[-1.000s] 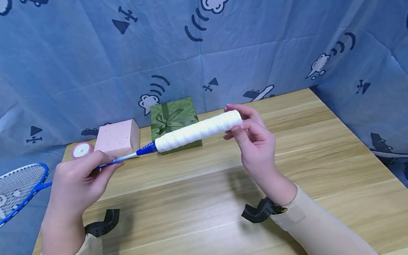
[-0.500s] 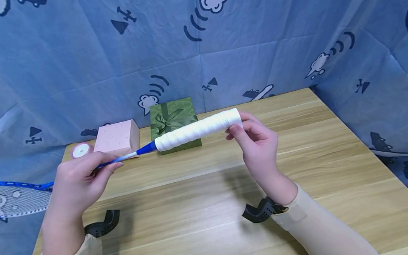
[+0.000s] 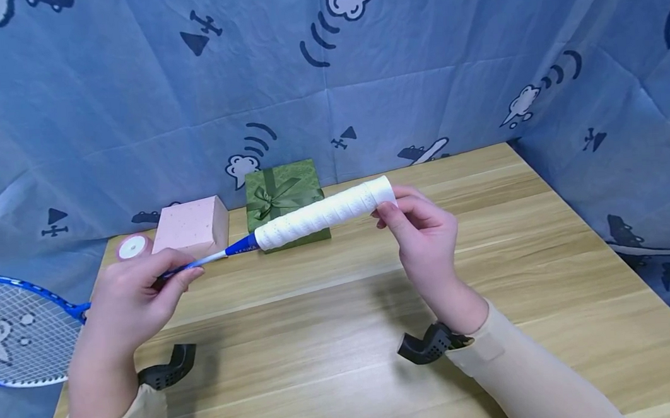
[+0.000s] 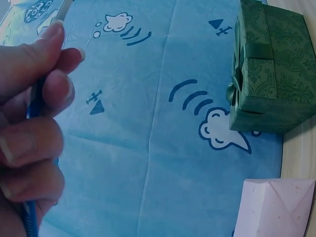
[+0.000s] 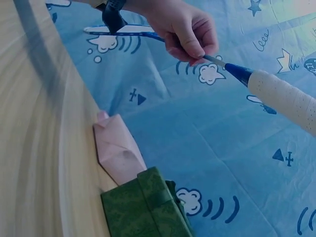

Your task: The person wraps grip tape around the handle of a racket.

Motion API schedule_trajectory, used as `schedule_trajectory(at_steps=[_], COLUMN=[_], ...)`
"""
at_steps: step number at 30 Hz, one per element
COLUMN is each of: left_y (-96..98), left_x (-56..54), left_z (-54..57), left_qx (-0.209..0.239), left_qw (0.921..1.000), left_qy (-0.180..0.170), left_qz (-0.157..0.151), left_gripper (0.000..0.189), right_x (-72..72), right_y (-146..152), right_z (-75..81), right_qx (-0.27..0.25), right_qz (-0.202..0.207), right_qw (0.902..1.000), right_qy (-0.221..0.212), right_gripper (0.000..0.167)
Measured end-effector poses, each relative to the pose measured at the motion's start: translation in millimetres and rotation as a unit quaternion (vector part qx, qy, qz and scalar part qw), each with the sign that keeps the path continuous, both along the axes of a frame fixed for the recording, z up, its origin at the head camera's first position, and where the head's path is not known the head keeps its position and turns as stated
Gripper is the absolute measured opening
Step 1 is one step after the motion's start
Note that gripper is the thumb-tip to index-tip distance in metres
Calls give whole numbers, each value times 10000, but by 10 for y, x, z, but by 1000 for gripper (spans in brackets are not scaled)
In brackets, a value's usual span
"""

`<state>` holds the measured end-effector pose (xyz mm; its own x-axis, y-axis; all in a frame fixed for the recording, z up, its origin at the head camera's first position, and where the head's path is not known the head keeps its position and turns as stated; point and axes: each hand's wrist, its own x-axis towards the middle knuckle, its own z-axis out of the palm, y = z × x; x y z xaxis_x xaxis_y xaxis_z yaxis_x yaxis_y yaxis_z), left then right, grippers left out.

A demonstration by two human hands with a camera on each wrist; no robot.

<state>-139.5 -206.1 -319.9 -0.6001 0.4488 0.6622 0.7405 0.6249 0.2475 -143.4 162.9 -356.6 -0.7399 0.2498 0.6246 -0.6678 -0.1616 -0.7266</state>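
A badminton racket (image 3: pixel 324 216) with a white wrapped handle, blue cone and thin shaft is held above the table, tilted up to the right. My left hand (image 3: pixel 132 302) pinches its shaft between thumb and fingers; the left wrist view shows the left fingers (image 4: pixel 32 140) curled round the blue shaft. The strung racket head (image 3: pixel 23 332) hangs out past the table's left side, cut off by the frame. With thumb and fingers, my right hand (image 3: pixel 428 242) pinches the handle's butt end; some of its fingers are hidden behind the handle.
Along the back of the wooden table (image 3: pixel 319 336) stand a pink box (image 3: pixel 188 224), a green gift box with a ribbon bow (image 3: pixel 285 180) and a pink-edged ribbon spool (image 3: pixel 133 247). Behind them hangs a patterned blue cloth (image 3: pixel 191 71), which also covers the right side.
The racket has rolled about its length: its head looked nearly edge-on half a second ago and now shows its string face. The right fingers have shifted round the butt; the left hand stays put.
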Motion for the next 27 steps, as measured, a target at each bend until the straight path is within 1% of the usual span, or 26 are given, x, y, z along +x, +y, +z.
schedule_trajectory(at_steps=[2,5,8,10,12,15,17,21,23,27], left_y=[12,55,117,145,161,148,128,86,75,66], left_x=[3,-5,-21,-23,-20,-8,-4,-4,-7,-7], left_z=[11,27,28,27,25,20,14,-7,-17,-21], left_qx=[-100,-93,83,204,311,427,458,385,346,329], left_qw=[9999,9997,9984,9970,9955,9949,9951,9962,9966,9973], left_qy=[-43,130,564,750,883,902,861,768,729,649], left_qz=[111,166,43,-60,-121,-142,-140,-142,-139,-119], left_gripper=[47,49,46,45,45,47,48,47,47,47], right_x=[-6,-14,-16,-18,-19,-16,-15,-9,-7,-1], right_y=[-6,-11,-8,-4,-2,1,3,7,6,1], right_z=[-3,-8,-5,-2,7,16,21,26,31,32], right_qx=[-41,-201,-339,-380,-402,-326,-249,-127,-128,-50], right_qz=[-89,-220,-284,-229,-86,36,9,-131,-88,27], right_qw=[10000,9995,9990,9990,9991,9994,9996,9998,9998,9998], right_qy=[-14,-43,-55,-21,49,128,127,67,90,192], right_gripper=[23,22,21,20,18,18,18,15,11,11])
